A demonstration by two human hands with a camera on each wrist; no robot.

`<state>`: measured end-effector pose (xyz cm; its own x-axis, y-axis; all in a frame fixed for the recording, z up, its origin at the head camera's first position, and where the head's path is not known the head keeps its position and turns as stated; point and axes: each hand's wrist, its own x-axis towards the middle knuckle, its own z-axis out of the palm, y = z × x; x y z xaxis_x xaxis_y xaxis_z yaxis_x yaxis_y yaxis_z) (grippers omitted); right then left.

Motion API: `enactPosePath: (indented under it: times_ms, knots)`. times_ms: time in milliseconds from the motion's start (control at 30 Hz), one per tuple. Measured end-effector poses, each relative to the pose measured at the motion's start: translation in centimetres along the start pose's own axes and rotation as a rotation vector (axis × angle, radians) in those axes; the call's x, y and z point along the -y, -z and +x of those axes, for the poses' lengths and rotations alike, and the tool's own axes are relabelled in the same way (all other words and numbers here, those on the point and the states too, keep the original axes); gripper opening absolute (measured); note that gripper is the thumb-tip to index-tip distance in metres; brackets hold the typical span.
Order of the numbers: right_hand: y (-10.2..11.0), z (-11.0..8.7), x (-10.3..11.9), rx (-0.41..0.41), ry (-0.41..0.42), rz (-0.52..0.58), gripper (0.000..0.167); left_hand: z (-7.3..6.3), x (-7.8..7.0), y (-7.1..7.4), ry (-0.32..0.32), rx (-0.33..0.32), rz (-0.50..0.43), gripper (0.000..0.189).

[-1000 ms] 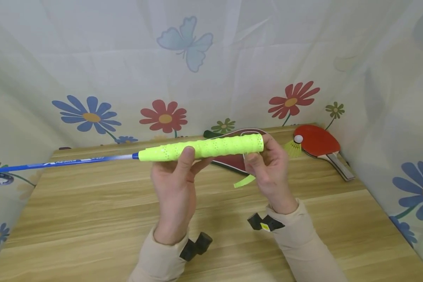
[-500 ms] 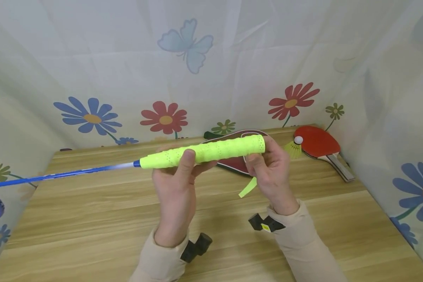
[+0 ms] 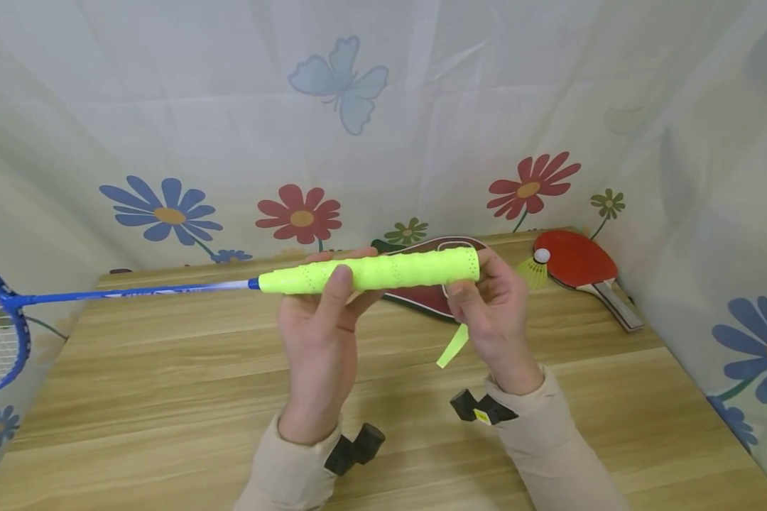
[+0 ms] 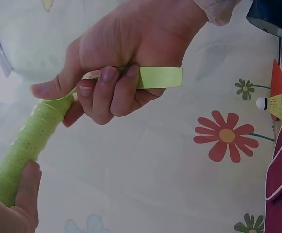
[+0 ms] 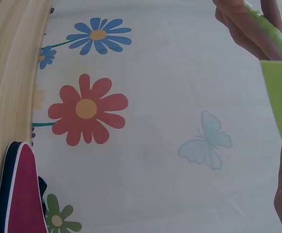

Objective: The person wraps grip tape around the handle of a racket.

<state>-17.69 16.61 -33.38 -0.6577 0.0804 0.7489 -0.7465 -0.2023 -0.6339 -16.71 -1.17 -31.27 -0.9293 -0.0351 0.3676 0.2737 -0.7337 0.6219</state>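
A blue badminton racket (image 3: 140, 292) is held level above the table, its head cut off by the left edge of the head view. Bright yellow-green perforated grip tape (image 3: 409, 270) covers its handle in ridged turns. My left hand (image 3: 319, 348) holds the handle near the shaft end, thumb on the near side. At the butt end my right hand (image 3: 495, 312) pinches the tape, and a loose tail (image 3: 452, 346) hangs below. In the left wrist view the curled fingers (image 4: 124, 94) of the right hand clasp the tape tail (image 4: 160, 77), which sticks out past them.
Behind the handle a dark red racket cover (image 3: 422, 294) lies on the wooden table (image 3: 166, 397). At the back right are a red table tennis bat (image 3: 575, 259) and a yellow shuttlecock (image 3: 535, 270). A flower-printed curtain (image 3: 383, 142) surrounds the table.
The racket's shaft dipped and then rose again, and more of its head has come into view at left. The tape tail has swung to hang more steeply. Both hands keep their hold.
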Motion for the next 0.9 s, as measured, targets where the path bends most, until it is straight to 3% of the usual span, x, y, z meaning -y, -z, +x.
enactPosePath:
  times_ms: [133,267,367,667,900]
  knots:
    - [-0.3,-0.2,0.4,-0.026,0.000,-0.070,0.041,0.1,0.0,0.2,0.044,-0.033,0.032,0.021]
    - [-0.8,-0.3,1.1,-0.081,0.014,-0.174,0.054,0.2,0.2,0.4,0.113,-0.029,-0.010,0.029]
    - [-1.1,-0.3,1.4,-0.102,0.034,-0.177,0.055,0.2,0.3,0.4,0.147,-0.034,-0.038,0.032]
    - [-1.2,-0.2,1.2,-0.076,0.028,-0.094,0.041,0.0,0.4,0.2,0.107,-0.058,-0.072,0.028]
    - [-0.9,-0.3,0.9,-0.076,0.014,-0.032,0.032,-0.2,0.7,0.0,0.069,-0.026,-0.091,0.021]
